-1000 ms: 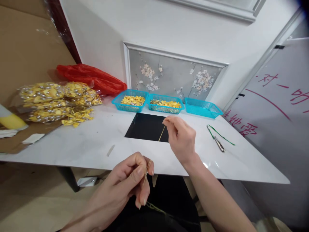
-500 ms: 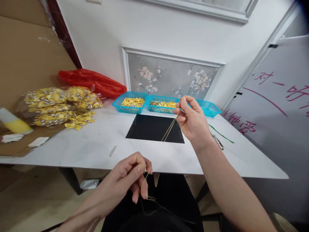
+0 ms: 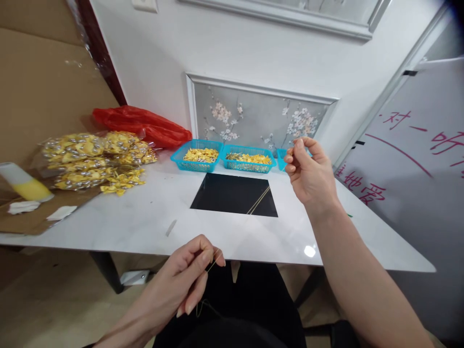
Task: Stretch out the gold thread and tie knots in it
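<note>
Where the left hand [image 3: 188, 278] sits low in the frame, just in front of the table edge, its thumb and forefinger are pressed together on a thin golden thread [image 3: 258, 200]. From that pinch the strand runs up and to the right, across the black mat [image 3: 224, 195] at centre frame, to the right hand [image 3: 311, 174], raised right of centre with its fingertips closed on the far end. A darker loop of the same cord hangs below the left hand, over the lap.

I judge the thread to be very light, limp when slack and somewhat slick, so it wants a firm fingertip pinch near each end, kept taut; it looks thin enough to snap or slip under a hard tug.

Much of the strand is hard to follow: it shows clearly only against the black mat and fades over the white table [image 3: 145, 217]. Whether anything is strung on it, I cannot tell. Beyond the mat, two blue baskets [image 3: 181, 157] hold small yellow pieces too tiny to identify, and a third basket is mostly hidden behind the right hand. At upper left lie clear bags of yellow pieces [image 3: 90, 157] and a red plastic bag [image 3: 141, 125]; a yellow-tipped object at the left edge is cut off.
</note>
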A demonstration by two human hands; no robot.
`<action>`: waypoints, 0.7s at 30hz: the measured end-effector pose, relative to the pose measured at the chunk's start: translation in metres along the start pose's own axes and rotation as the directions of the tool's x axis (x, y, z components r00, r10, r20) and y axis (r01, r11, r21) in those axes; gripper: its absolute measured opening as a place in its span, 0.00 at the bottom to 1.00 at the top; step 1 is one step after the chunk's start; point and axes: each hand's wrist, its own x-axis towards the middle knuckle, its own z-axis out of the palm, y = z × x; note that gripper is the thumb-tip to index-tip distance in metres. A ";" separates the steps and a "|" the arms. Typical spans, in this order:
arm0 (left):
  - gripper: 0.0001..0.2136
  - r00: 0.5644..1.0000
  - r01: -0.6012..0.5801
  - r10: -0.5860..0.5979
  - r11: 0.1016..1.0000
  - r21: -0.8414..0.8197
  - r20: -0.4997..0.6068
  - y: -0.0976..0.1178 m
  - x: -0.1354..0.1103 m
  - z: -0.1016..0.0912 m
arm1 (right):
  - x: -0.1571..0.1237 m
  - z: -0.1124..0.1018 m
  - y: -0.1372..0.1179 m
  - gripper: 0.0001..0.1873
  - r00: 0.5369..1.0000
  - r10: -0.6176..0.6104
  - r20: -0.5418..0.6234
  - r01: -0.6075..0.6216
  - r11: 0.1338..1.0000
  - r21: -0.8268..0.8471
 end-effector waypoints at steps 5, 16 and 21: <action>0.13 0.991 -0.079 0.066 0.991 -0.111 -0.112 0.002 -0.001 0.000 | -0.001 0.000 -0.002 0.09 0.999 0.026 0.028 -0.026 1.000 -0.018; 0.13 0.992 0.003 0.023 0.978 0.209 -0.123 -0.041 -0.001 -0.038 | 0.028 -0.029 -0.015 0.09 0.993 0.112 -0.021 -0.113 0.993 -0.045; 0.14 0.994 0.102 -0.085 0.954 0.281 -0.072 -0.086 -0.007 -0.065 | 0.051 -0.041 -0.028 0.11 0.995 0.085 -0.061 -0.090 0.992 -0.084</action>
